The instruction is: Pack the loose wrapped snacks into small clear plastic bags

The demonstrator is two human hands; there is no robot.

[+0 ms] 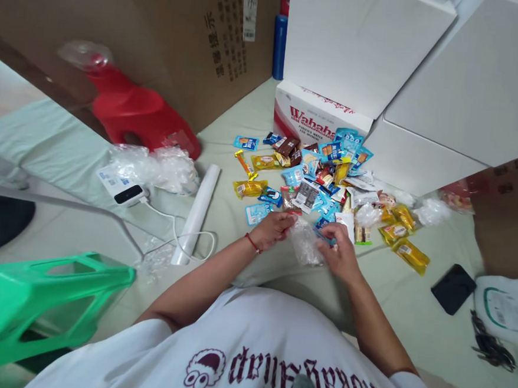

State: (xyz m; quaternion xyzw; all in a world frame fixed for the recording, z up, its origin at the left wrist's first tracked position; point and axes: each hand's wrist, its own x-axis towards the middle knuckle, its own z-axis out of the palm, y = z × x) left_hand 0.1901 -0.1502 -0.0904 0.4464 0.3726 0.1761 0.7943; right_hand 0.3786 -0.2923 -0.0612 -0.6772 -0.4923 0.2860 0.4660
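Observation:
A crinkled clear plastic bag (305, 244) is between my two hands, in front of my body. My left hand (276, 229), with a red cord at the wrist, is closed on the bag's upper left edge. On the other side, the curled fingers of my right hand (340, 252) grip the bag's right edge. A bit of blue shows at those fingertips; I cannot tell whether it belongs to the bag or to a packet. Just beyond lies a pile of wrapped snacks, with a brown-and-red packet (289, 199), a grey-white packet (307, 196) and light-blue packets (257, 213).
A white Wahaha carton (308, 117) stands behind the pile. Yellow-wrapped snacks (409, 256) and a black flat object (453, 288) lie to the right. On the left are a red jug (135, 114), a white roll (198, 213), a cabled device (128, 194) and a green stool (47, 297).

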